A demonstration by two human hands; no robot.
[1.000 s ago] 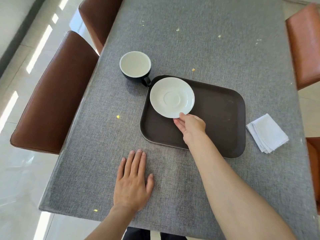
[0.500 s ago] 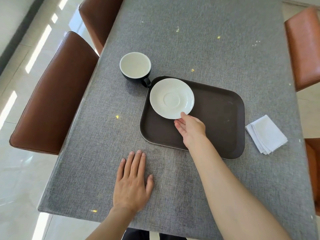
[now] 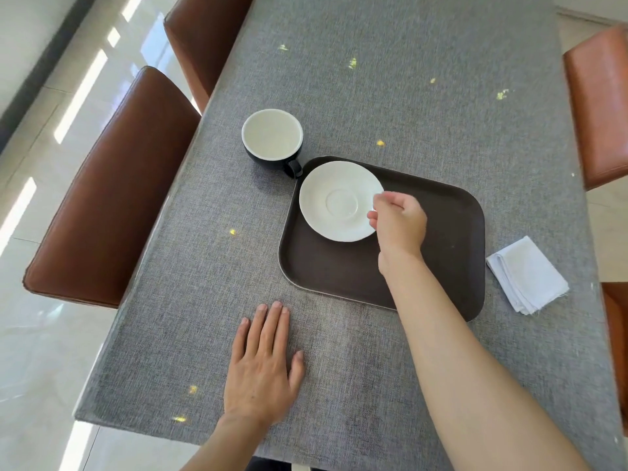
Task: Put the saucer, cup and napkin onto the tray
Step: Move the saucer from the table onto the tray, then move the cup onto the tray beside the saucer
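The white saucer (image 3: 336, 200) lies flat in the far left corner of the dark brown tray (image 3: 441, 253). My right hand (image 3: 399, 222) hovers over the saucer's right rim, fingers loosely curled, thumb and forefinger apart, holding nothing. The black cup (image 3: 272, 137) with its white inside stands upright on the table just beyond the tray's far left corner, its handle almost touching the tray. The folded white napkin (image 3: 526, 275) lies on the table to the right of the tray. My left hand (image 3: 263, 365) rests flat on the table, nearer me than the tray.
The grey cloth-covered table (image 3: 373, 90) stretches away from me. Two brown chairs (image 3: 108, 198) stand along its left side and orange-brown chairs (image 3: 601, 103) along its right side. The table's near edge runs just behind my left wrist.
My right hand has let go of the saucer's near rim and moved up and to the right, over its right rim. The saucer stays put on the tray. My left hand is still.
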